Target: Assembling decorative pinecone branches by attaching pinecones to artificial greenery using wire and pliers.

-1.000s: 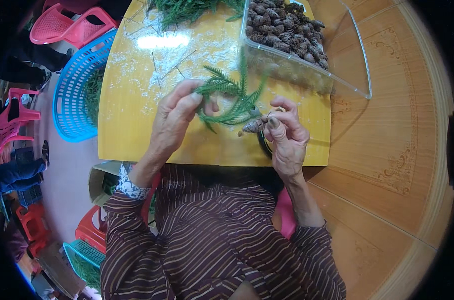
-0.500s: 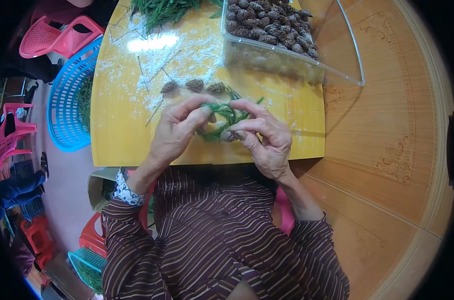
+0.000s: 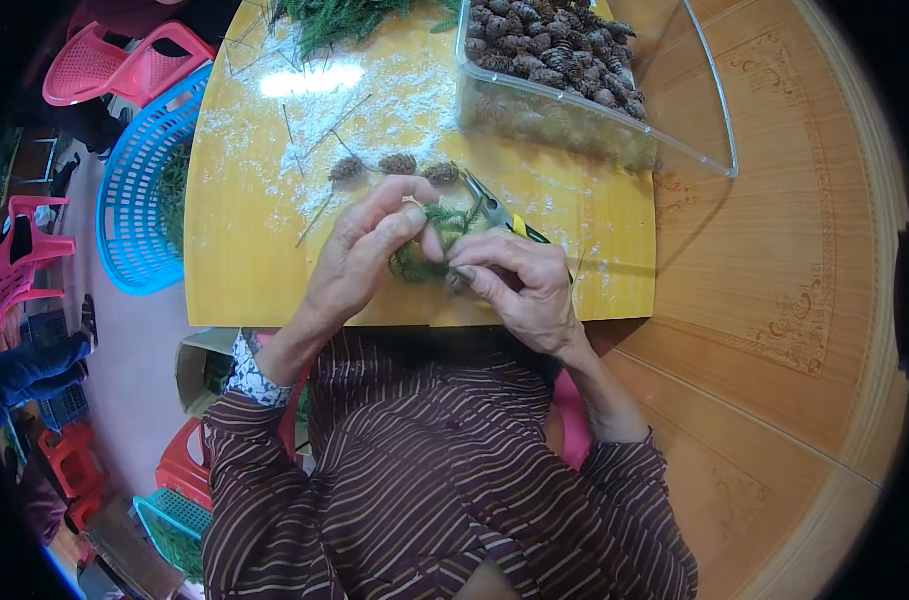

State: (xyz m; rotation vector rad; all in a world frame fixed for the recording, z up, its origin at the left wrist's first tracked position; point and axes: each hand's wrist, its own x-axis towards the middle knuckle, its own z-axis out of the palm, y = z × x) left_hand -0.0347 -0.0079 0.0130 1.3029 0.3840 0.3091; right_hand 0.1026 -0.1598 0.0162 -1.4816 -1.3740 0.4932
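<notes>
Between my hands is a small ring-like piece of green needle greenery (image 3: 411, 264), held just above the table's near edge. My left hand (image 3: 367, 240) pinches its upper left side between thumb and fingers. With thumb and fingertips together, my right hand (image 3: 519, 290) grips the lower right side of the greenery. A small brownish pine cone (image 3: 458, 282) partly shows under the right fingertips. Beyond my right hand lie pliers (image 3: 490, 204) with dark jaws and yellow-black handles, partly covered by that hand. Three loose pine cones (image 3: 396, 164) rest in a row just past my left hand.
A clear plastic box (image 3: 554, 113) full of pine cones stands at the far right of the yellow table (image 3: 244, 270). Green sprigs (image 3: 339, 20) are heaped at the back. Thin stems and white flakes lie scattered. Left of the table is a blue basket (image 3: 124, 255) holding greenery.
My right hand has turned, with its fingers folded closer over the greenery. More of the pliers shows now. The whole view has shifted slightly.
</notes>
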